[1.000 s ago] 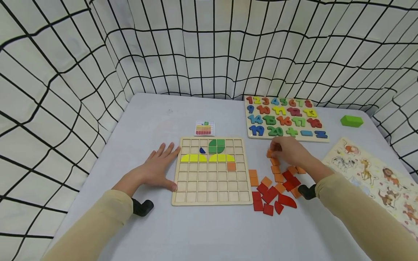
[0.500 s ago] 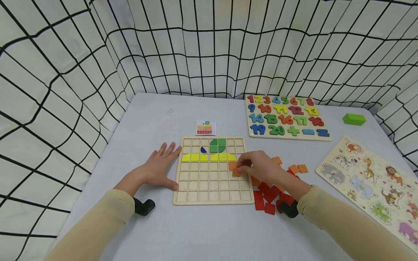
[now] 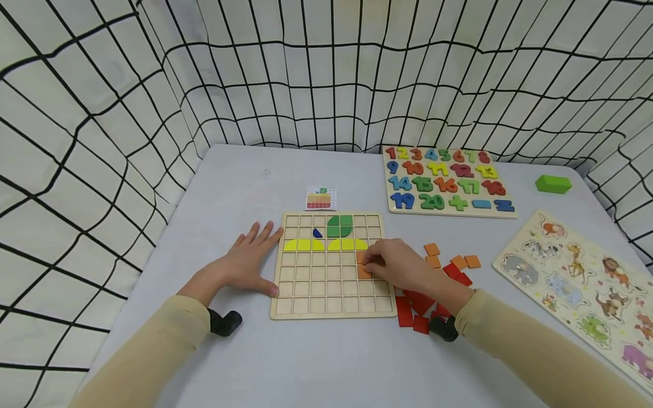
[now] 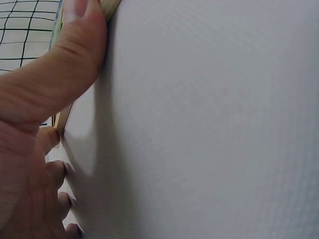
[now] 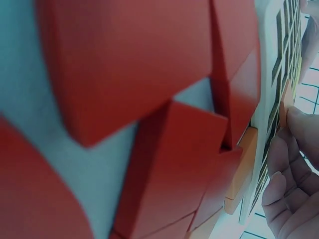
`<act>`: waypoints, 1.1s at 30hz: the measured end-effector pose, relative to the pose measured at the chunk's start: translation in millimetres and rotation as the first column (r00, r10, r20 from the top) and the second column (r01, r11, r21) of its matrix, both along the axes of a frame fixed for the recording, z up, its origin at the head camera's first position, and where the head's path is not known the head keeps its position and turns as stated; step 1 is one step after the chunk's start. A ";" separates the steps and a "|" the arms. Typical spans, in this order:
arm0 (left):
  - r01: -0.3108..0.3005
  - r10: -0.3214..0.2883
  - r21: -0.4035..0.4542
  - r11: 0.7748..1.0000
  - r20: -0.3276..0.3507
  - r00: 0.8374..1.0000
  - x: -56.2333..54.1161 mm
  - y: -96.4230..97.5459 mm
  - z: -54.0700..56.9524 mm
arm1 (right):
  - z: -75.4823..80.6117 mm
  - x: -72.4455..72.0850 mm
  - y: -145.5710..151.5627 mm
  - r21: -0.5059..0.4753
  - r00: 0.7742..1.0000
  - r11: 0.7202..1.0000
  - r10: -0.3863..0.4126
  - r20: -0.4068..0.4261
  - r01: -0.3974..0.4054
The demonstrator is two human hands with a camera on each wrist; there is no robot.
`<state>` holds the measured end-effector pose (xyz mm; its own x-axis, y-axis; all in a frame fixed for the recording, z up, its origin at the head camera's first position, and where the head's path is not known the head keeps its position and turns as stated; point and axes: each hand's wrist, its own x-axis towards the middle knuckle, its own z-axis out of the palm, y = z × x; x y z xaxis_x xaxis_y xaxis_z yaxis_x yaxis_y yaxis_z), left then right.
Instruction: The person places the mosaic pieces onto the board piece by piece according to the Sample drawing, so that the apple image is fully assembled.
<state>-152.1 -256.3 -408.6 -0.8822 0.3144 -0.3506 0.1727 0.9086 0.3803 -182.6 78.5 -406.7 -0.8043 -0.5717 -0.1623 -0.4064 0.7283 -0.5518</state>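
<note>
Orange tile (image 3: pixel 363 273), right fingers (image 3: pixel 376 250) nearly closed — seemingly pinching

From my station, the right grip (image 3: pixel 400 263) hides the right edge of the orange tile (image 3: pixel 363 272) and some cells of the grid board (image 3: pixel 316 289). Its wrist overlaps the heap of red pieces (image 3: pixel 405 311), so I can't count them. On the right wrist feed, 1 near red block (image 5: pixel 129 55) is blurred and runs off the top, while 1 curved red piece (image 5: pixel 35 189) leaves at the left. On the left wrist feed, the left grip (image 4: pixel 50 94) covers most of the board, and its thumb tip is clipped above. The head feed crops the animal puzzle (image 3: pixel 588 306) at the right, and the picture card (image 3: pixel 321 203) is too small for me to read
</note>
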 end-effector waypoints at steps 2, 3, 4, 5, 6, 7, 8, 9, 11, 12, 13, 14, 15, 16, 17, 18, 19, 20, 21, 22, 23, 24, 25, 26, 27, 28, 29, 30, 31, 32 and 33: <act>0.000 0.000 0.003 1.000 -0.003 1.000 -0.1 0.0 -0.8 | -1.4 -0.1 0.1 0.001 1.000 1.000 0.004 -0.007 -0.004; 0.000 0.000 0.002 1.000 -0.003 1.000 -0.3 0.1 -1.2 | -2.1 0.0 0.3 0.002 1.000 1.000 0.005 -0.011 -0.005; 0.001 -0.001 0.002 1.000 -0.002 1.000 -0.6 0.1 -1.8 | -2.6 0.2 0.4 0.000 1.000 1.000 0.006 -0.012 -0.006; 0.001 -0.001 0.001 1.000 -0.002 1.000 -1.0 0.1 -2.5 | -2.9 0.4 0.8 -0.002 1.000 1.000 0.008 -0.016 -0.008; 0.001 -0.001 0.000 1.000 -0.002 1.000 -1.3 0.2 -3.2 | -3.1 0.7 0.9 -0.004 1.000 1.000 0.007 -0.017 -0.007; 0.001 -0.001 -0.002 1.000 -0.002 1.000 -1.5 0.4 -3.8 | -3.3 1.0 1.3 -0.005 1.000 1.000 0.007 -0.021 -0.007; 0.001 -0.001 -0.004 1.000 -0.002 1.000 -1.7 0.6 -4.3 | -3.2 1.5 1.5 -0.006 1.000 1.000 0.005 -0.022 -0.005; 0.000 0.000 -0.005 1.000 -0.001 1.000 -1.7 0.9 -4.7 | -2.5 2.0 2.1 -0.010 1.000 1.000 0.006 -0.024 -0.006; -0.002 0.002 -0.008 1.000 0.000 1.000 -1.7 1.4 -5.3 | -0.8 2.2 4.1 -0.017 1.000 1.000 0.002 -0.030 -0.002; -0.002 0.002 -0.010 1.000 0.001 1.000 -1.6 1.7 -5.5 | 1.0 2.2 6.0 -0.020 1.000 1.000 -0.005 -0.027 0.004; -0.002 0.002 -0.013 1.000 0.002 1.000 -1.5 1.8 -5.5 | 2.6 1.1 8.8 -0.018 1.000 1.000 -0.010 -0.030 0.009; -0.003 0.003 -0.013 1.000 0.004 1.000 -1.5 1.9 -5.4 | 4.3 -0.2 12.4 -0.011 0.999 1.000 -0.023 -0.028 0.023; -0.003 0.003 -0.014 1.000 0.004 1.000 -1.4 2.1 -5.2 | 5.9 -2.6 17.5 -0.003 0.999 0.999 -0.035 -0.026 0.035; -0.002 0.002 -0.014 1.000 0.006 1.000 -1.3 2.2 -4.7 | 7.4 -5.6 23.8 0.011 0.998 0.999 -0.051 -0.025 0.051; -0.002 0.002 -0.015 1.000 0.007 1.000 -1.3 2.2 -4.2 | 9.5 -9.1 31.1 0.024 0.998 0.998 -0.064 -0.024 0.064; -0.002 0.002 -0.015 1.000 0.008 1.000 -1.3 2.1 -3.7 | 10.5 -13.1 39.3 0.042 0.996 0.996 -0.081 -0.026 0.082; -0.001 0.001 -0.014 1.000 0.008 1.000 -1.2 2.0 -3.1 | 10.7 -17.7 48.2 0.061 0.995 0.993 -0.097 -0.030 0.099; 0.000 0.000 -0.012 1.000 0.008 1.000 -1.1 1.9 -2.5 | 11.0 -22.1 57.4 0.077 0.993 0.990 -0.114 -0.027 0.116; 0.001 -0.001 -0.011 1.000 0.006 1.000 -1.0 1.7 -2.2 | 10.9 -26.4 66.8 0.091 0.991 0.987 -0.129 -0.023 0.130; 0.003 -0.003 -0.010 1.000 0.006 1.000 -0.9 1.5 -1.8 | 10.9 -30.0 75.7 0.106 0.990 0.984 -0.143 -0.018 0.144; 0.004 -0.004 -0.008 1.000 0.005 1.000 -0.9 1.1 -1.8 | 10.4 -33.5 84.0 0.117 0.988 0.981 -0.156 -0.008 0.155; 0.005 -0.005 -0.009 1.000 0.005 1.000 -0.9 0.9 -1.7 | 9.5 -36.4 91.4 0.129 0.986 0.978 -0.165 0.004 0.163; 0.006 -0.006 -0.007 1.000 0.005 1.000 -0.9 0.7 -1.7 | 8.9 -38.6 97.8 0.140 0.985 0.976 -0.172 0.021 0.167; 0.007 -0.007 -0.007 1.000 0.005 1.000 -0.9 0.4 -1.8 | 8.2 -40.4 103.0 0.147 0.984 0.975 -0.173 0.035 0.166; 0.006 -0.006 -0.007 1.000 0.004 1.000 -1.0 0.1 -2.0 | 7.2 -41.9 107.2 0.154 0.984 0.975 -0.171 0.046 0.163; 0.006 -0.006 -0.007 1.000 0.004 1.000 -1.1 -0.2 -2.2 | 6.5 -43.0 110.2 0.157 0.985 0.975 -0.166 0.054 0.156; 0.005 -0.005 -0.006 1.000 0.003 1.000 -1.2 -0.4 -2.5 | 5.9 -43.9 112.3 0.159 0.985 0.976 -0.160 0.057 0.149; 0.005 -0.005 -0.007 1.000 0.002 1.000 -1.2 -0.3 -2.6 | 5.4 -44.4 113.4 0.160 0.986 0.976 -0.155 0.057 0.144; 0.004 -0.004 -0.004 1.000 -0.002 1.000 -1.3 -0.5 -3.0 | 5.0 -44.8 114.0 0.163 0.987 0.976 -0.153 0.053 0.142; 0.004 -0.004 -0.003 1.000 -0.005 1.000 -1.3 -0.5 -3.3 | 4.7 -45.2 114.0 0.165 0.987 0.976 -0.153 0.047 0.143; 0.002 -0.002 -0.001 1.000 -0.008 1.000 -1.3 -0.4 -3.5 | 4.7 -45.3 113.8 0.169 0.987 0.975 -0.156 0.042 0.146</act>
<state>-153.4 -256.6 -412.1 -0.8842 0.3164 -0.3436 0.1779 0.9084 0.3784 -227.9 192.2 -402.1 -0.8667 -0.4059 -0.2901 -0.2575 0.8619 -0.4368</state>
